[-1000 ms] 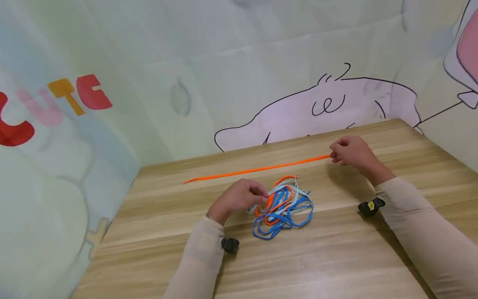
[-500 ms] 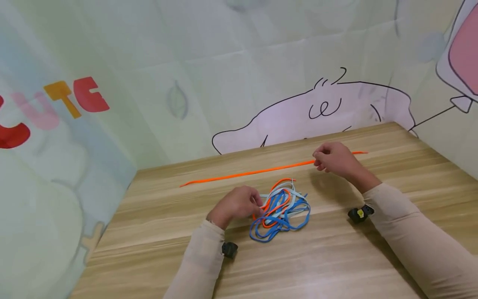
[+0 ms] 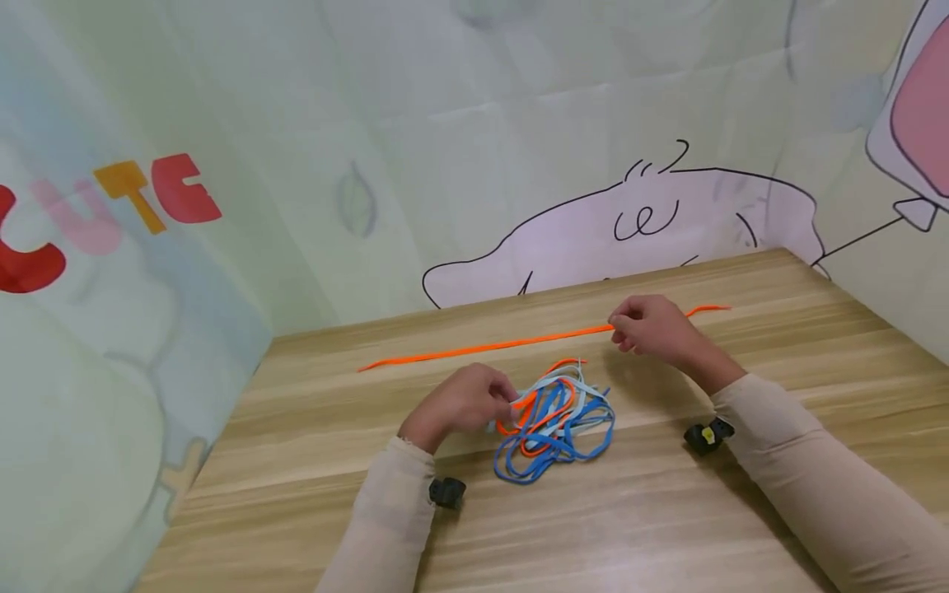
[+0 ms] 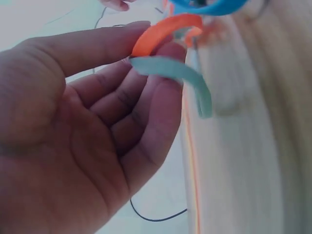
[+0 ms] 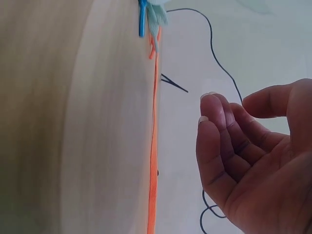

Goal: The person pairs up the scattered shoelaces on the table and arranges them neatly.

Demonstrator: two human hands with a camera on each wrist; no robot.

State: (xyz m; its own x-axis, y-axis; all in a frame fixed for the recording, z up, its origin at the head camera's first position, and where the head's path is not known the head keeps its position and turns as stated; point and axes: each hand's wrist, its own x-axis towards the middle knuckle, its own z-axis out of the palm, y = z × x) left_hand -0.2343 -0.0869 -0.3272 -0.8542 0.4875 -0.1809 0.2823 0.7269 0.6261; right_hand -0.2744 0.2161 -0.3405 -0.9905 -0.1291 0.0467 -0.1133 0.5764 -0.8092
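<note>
In the head view, flat shoelaces in orange, blue and pale mint lie in a loose tangle (image 3: 547, 405) on the table. My left hand (image 3: 465, 399) is at the tangle's left side. Its thumb and fingers pinch an orange lace (image 4: 165, 29) and a pale mint lace (image 4: 168, 67), seen closely in the left wrist view. Behind the tangle, a single orange shoelace (image 3: 511, 343) lies stretched almost straight across the table. My right hand (image 3: 652, 329) hovers over its right part, hiding a stretch of it. The right wrist view shows these fingers (image 5: 209, 146) loosely bent, thumb apart, holding nothing.
The wood-grain table (image 3: 311, 478) ends at the back against a printed cloth (image 3: 445, 165) with cartoon drawings and coloured letters. A small black camera sits on each wrist, the left one (image 3: 447, 492) and the right one (image 3: 708, 435), over beige sleeves.
My right hand has moved left and a little nearer along the straight orange lace, uncovering its right end. My left hand's fingers have closed on laces at the tangle's left edge.
</note>
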